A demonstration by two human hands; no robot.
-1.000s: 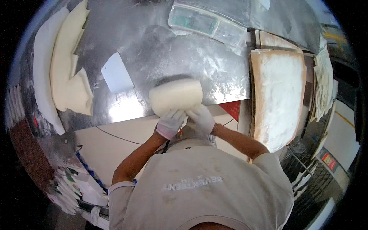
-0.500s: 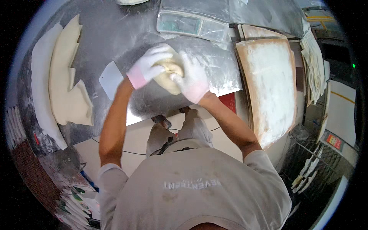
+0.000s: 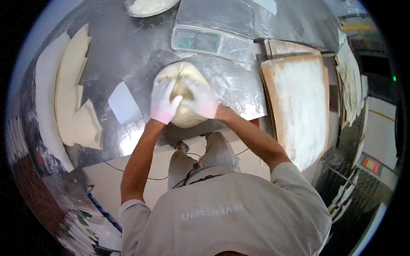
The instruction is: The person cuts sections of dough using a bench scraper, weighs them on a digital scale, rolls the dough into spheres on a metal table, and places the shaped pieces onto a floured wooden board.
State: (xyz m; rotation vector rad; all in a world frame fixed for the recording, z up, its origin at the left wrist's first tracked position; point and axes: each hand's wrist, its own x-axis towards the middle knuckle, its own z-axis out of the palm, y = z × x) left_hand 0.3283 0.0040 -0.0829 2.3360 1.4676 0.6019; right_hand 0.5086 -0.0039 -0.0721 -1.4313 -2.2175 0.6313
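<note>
A large, rounded lump of pale dough (image 3: pixel 183 70) rests near the front edge of the dark metal table (image 3: pixel 115 55). Both my hands wear white gloves with pink cuffs and press into its middle, where a hollow shows. My left hand (image 3: pixel 164 99) grips the dough's left part, thumb pointing inward. On the right part is my right hand (image 3: pixel 200 97), smeared by motion, its fingers curled into the dough. A flat white scraper (image 3: pixel 125 103) lies on the table left of the dough.
Along the table's left side lie a long pale dough strip (image 3: pixel 71 94) and a white, rolled-looking length (image 3: pixel 49 94). A scale (image 3: pixel 198 40) with a clear cover stands behind the dough. Stacked floured boards (image 3: pixel 299 106) are at the right. A bowl of white powder (image 3: pixel 149 6) sits at the back.
The dough lump has come nearer and left and now sits rounder and larger in view. My hands have moved from folding its sides to pressing down into its middle.
</note>
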